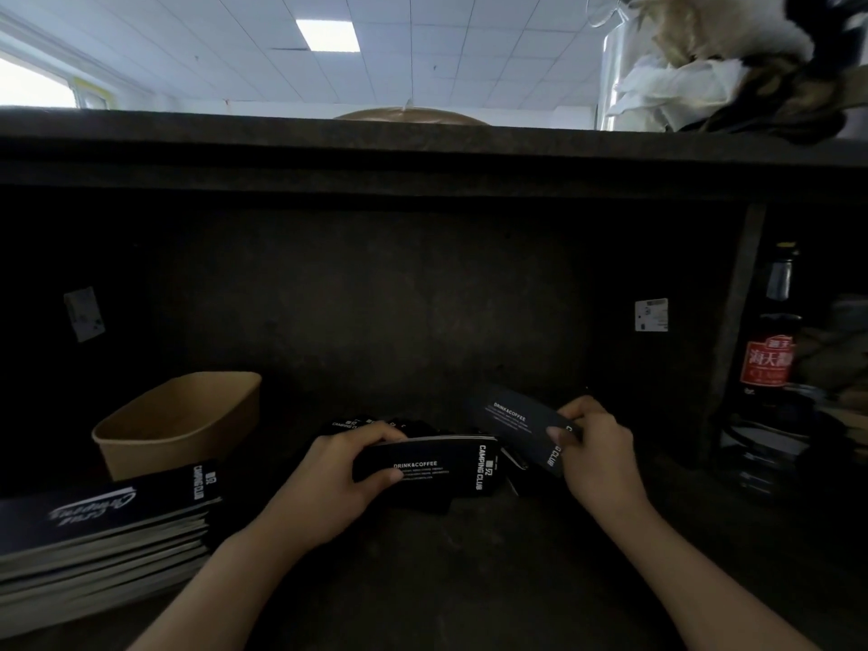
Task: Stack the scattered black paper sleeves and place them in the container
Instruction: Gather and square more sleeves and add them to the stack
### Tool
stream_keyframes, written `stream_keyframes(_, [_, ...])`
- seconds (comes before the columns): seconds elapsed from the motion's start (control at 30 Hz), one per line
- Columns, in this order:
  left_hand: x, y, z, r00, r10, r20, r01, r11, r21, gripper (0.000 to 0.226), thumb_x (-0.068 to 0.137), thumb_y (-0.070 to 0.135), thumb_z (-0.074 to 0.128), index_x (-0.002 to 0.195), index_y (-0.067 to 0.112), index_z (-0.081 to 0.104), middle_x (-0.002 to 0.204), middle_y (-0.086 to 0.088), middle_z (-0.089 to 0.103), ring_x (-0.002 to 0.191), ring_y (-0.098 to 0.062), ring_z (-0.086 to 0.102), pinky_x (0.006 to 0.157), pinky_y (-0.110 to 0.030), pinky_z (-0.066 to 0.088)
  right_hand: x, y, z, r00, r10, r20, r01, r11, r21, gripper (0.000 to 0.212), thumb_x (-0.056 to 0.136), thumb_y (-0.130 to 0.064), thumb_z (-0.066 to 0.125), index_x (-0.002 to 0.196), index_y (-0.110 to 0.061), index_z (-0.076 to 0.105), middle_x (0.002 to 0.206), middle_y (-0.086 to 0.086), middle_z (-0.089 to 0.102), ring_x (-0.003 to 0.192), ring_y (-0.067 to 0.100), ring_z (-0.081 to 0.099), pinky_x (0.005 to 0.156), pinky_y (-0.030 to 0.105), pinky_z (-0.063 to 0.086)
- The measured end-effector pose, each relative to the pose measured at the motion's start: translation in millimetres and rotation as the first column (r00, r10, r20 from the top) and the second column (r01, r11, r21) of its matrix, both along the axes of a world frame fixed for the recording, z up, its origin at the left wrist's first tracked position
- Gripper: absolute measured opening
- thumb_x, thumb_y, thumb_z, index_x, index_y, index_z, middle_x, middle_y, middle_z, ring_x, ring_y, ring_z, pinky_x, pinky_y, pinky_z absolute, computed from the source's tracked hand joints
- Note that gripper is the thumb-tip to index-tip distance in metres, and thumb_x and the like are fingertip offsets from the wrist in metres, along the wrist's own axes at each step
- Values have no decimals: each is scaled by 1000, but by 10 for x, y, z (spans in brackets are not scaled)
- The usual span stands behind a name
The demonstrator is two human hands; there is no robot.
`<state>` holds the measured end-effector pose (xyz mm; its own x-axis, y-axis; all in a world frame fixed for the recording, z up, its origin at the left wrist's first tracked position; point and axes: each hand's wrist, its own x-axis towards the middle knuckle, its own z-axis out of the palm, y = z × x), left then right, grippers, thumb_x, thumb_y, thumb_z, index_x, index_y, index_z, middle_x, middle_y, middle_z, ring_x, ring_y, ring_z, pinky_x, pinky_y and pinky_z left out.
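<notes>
L hand (324,481), R hand (596,458); forearms bare.

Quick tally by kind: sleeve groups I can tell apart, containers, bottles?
Sleeve groups: 4: stack in left hand, single sleeve in right hand, loose pile behind, big stack at left
Kraft containers: 1
Bottles: 1
Total: 6

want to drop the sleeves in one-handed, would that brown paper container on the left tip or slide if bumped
Probably slides rather than tips: the brown paper container looks wide and low, sitting flat on the shelf. It seems thin-walled and, as far as its visible inside shows, empty, so likely light and easily nudged. The left hand and right hand both hold sleeves, so neither can steady it.
</notes>
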<state>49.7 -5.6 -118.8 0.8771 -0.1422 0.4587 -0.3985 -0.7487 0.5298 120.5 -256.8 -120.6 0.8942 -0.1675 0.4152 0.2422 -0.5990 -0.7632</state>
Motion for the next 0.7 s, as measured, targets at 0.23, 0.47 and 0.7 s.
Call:
stream_keyframes(0.23, [3,-26,7,998,-52,-36,51,998,-41,26,86,19,67,101,39,59,102,25,62,99,11,57,84,-7,45,14,-45,22,992,126,20,-127,963,237,9,86,-10,66,79,-15,66,81,3,70,81,20,68,78,41,56])
stream_keyframes(0.47, [34,-27,-64,989,83,-120,-91,994,-65,85,79,29,73,138,51,17,132,15,48,123,-6,49,107,-32,42,-164,141,92,806,582,-107,-580,813,48,27,97,-11,46,86,-16,70,82,3,68,69,2,59,61,17,44])
stream_keyframes(0.7, [33,-22,-40,999,1,-34,-2,999,-45,62,78,23,75,120,54,40,119,19,56,112,3,55,92,-12,46,-195,143,117,768,624,-142,-625,779,48,29,99,-14,42,87,-11,69,86,3,67,74,4,60,67,14,45])
